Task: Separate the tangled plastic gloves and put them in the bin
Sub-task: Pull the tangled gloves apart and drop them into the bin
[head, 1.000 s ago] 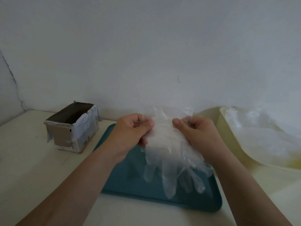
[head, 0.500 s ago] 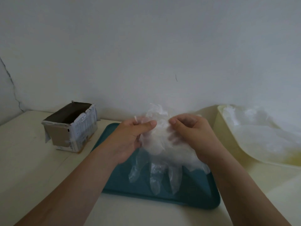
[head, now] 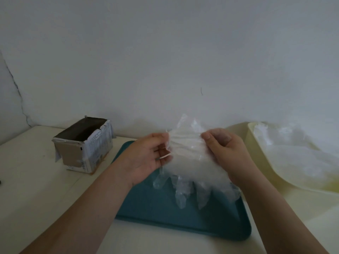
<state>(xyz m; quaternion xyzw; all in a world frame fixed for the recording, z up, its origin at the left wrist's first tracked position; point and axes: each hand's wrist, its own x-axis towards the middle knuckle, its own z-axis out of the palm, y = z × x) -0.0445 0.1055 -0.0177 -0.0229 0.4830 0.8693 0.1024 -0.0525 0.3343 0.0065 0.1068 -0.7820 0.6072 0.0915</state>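
Reaching in from the near edge with both forearms, converging mid-scene over the teal tray [head: 165, 209]. Pinching the left edge of the tangled plastic gloves [head: 189, 158] with the left hand [head: 146, 158]: thumb on top, fingers underneath, palm partly toward camera. Gripping the right edge with the right hand [head: 227, 153], fingers curled in, back of hand to the right. Holding the bundle stretched between both hands, raised over the tray's far half, cuffs bunched up top, glove fingers hanging down toward the tray. Cannot tell whether touching it.

Printed label on the right face of the cardboard box [head: 84, 145], far left on the desk [head: 36, 180]. Text too small to read. Open top, dark inside.

Pale yellow bin [head: 252, 143] at right, just beside the tray, with clear gloves [head: 297, 156] lying inside. Plain white wall [head: 165, 52] behind, cracked at far left. Tray partly hidden by forearms and bundle.
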